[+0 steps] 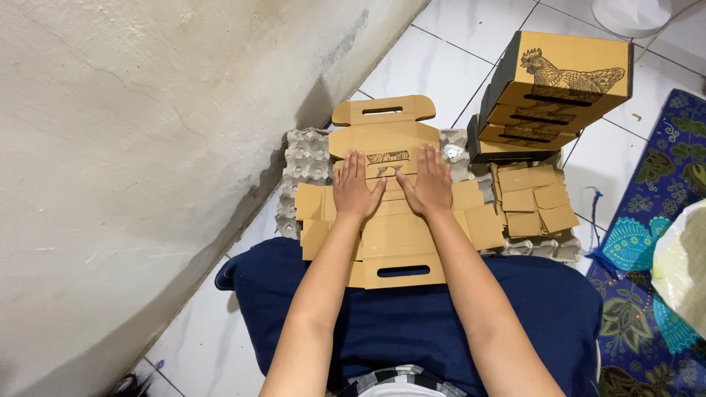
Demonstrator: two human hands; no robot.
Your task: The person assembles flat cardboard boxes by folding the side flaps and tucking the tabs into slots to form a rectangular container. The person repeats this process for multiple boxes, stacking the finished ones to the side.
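A flat, unfolded brown cardboard box blank with slot handles lies across my lap and onto grey egg trays. My left hand presses flat on its middle panel, fingers together and pointing away from me. Beside it, thumbs nearly touching, my right hand presses flat on the same panel. A printed drawing shows on the panel just beyond my fingertips. Neither hand grips anything.
Grey pulp egg trays lie on the white tiled floor under the blank. At the right is a pile of folded blanks, and behind it a stack of assembled brown boxes with a chicken drawing. A rough wall runs along the left; a patterned blue mat at right.
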